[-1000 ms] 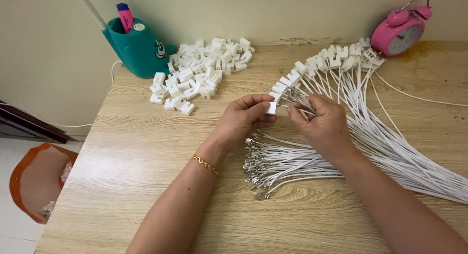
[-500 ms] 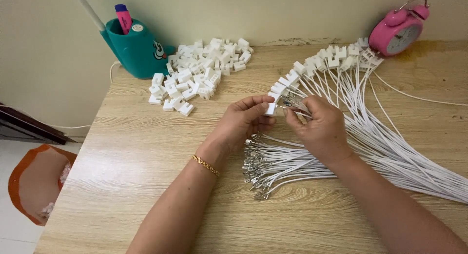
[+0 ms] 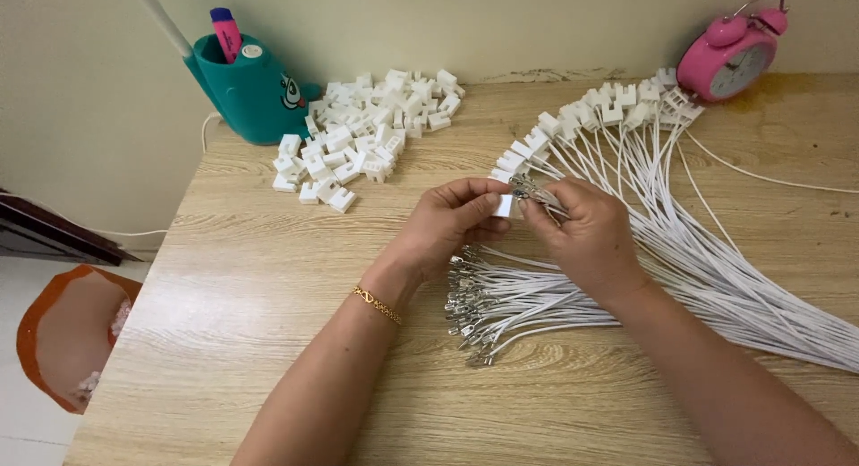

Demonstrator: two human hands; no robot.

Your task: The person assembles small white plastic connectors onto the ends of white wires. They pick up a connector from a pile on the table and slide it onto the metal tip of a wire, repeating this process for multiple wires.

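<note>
Both forearms reach in from the near edge of the tabletop and meet over its middle, wrists slightly raised. The left hand [image 3: 447, 223] is curled, thumb and forefinger pinched together at the tips. The right hand [image 3: 586, 233] faces it back-up, fingers bent inward, its fingertips just beside the left's.

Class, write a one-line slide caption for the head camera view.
Left hand holds a white connector against wire ends in the right hand, above a wooden table.

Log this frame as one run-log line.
left hand: pinches white connector housing | right hand: holds wire terminals at housing | loose housings pile | bare-terminal wires on wooden table
</note>
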